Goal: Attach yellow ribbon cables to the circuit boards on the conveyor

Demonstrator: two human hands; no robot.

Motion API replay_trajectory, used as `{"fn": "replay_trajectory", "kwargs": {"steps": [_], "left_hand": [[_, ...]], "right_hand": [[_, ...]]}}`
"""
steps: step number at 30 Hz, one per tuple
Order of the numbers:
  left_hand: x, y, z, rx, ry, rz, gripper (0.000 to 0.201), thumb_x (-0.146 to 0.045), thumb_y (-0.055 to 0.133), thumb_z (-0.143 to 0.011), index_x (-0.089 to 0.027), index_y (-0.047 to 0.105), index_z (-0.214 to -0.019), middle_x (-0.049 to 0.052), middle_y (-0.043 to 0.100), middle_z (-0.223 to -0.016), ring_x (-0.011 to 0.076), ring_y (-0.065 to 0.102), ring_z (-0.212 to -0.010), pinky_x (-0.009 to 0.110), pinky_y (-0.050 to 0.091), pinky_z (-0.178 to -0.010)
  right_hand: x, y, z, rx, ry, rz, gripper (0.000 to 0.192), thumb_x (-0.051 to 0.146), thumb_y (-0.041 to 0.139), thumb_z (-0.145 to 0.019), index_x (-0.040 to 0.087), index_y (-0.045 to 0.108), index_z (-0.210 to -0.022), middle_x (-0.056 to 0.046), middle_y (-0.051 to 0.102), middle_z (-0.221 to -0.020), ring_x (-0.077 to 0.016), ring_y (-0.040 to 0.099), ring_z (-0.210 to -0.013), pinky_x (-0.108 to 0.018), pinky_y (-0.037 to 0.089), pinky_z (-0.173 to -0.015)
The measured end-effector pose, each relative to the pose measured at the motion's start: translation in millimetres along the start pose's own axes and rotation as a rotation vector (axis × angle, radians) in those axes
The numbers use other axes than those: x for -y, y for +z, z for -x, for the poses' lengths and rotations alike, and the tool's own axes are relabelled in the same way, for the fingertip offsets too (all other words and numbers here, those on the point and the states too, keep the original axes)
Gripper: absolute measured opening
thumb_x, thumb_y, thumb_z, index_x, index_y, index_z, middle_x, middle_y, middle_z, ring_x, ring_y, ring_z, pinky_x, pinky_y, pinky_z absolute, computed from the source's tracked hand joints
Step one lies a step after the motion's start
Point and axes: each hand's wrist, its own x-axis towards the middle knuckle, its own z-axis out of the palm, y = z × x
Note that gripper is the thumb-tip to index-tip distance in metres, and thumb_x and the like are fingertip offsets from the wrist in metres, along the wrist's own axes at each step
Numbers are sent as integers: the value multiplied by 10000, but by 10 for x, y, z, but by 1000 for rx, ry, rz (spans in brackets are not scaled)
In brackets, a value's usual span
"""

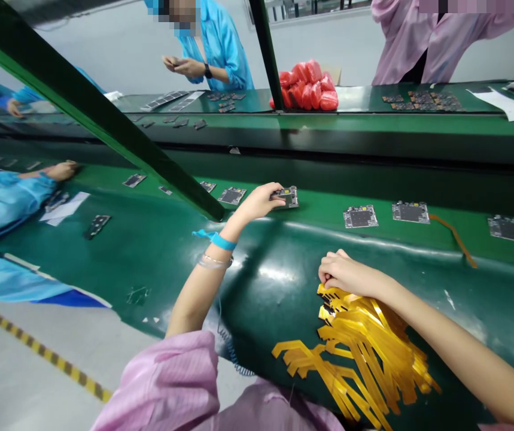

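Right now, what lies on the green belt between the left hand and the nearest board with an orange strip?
In the head view, one circuit board lies there, beyond the board held by the left hand; green belt shows on both sides.

Yellow strips (pixel 376 347) on green bench (pixel 263 311)

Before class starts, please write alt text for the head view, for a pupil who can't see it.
A person's left hand grips a circuit board at a green workbench; the right hand touches a pile of yellow strips. More boards lie alongside; co-workers are nearby.
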Motion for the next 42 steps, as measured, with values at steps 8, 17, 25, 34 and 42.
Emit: {"fn": "replay_trajectory", "kwargs": {"steps": [8, 17, 25, 34, 42], "left_hand": [[-798, 374, 470, 88, -68, 784, 410, -359, 759, -777, -143, 544, -1052, 74, 672, -1029, 219, 635, -950, 307, 489, -831], [-1716, 597, 1040, 306, 8, 705, 208, -286, 667, -883, -170, 596, -1041, 7, 646, -904, 151, 603, -820, 263, 484, -738], [-2023, 655, 1320, 375, 31, 600, 136, -273, 577, -950, -202, 542, -1060, -35, 632, -731, 118, 589, -603, 224, 448, -566], [-2063, 684, 1324, 353, 36, 554, 112, -262, 585, -950, -204, 549, -1039, -29, 627, -742, 121, 571, -590, 226, 416, -541], [-1904, 783, 1172, 481, -37, 866, 229, -380, 646, -919, -177, 559, -981, -3, 602, -832, 122, 551, -714, 236, 436, -630]], "right_hand": [[46, -159, 214, -78, 68, -116, 190, 229, 473, -1017, 223, 588, -866, -36, 677, -942, -229, 590, -973, -422, 411, -946], [468, -180, 927, -660, 379, -609, 244, 372, 644, -928, 254, 584, -1132, 59, 463, -698, -128, 464, -584, -247, 389, -541], [552, 68, 1115, -829, 540, -387, 92, 277, 633, -897, 222, 692, -941, 60, 527, -603, -108, 402, -503, -231, 341, -484], [666, 152, 1109, -1019, 491, -103, 92, 216, 635, -897, 226, 726, -905, 83, 456, -528, -101, 442, -458, -217, 386, -498], [734, -30, 1219, -694, 555, -452, 162, 351, 671, -891, 260, 624, -1018, 43, 503, -655, -139, 474, -550, -262, 416, -526]]}}
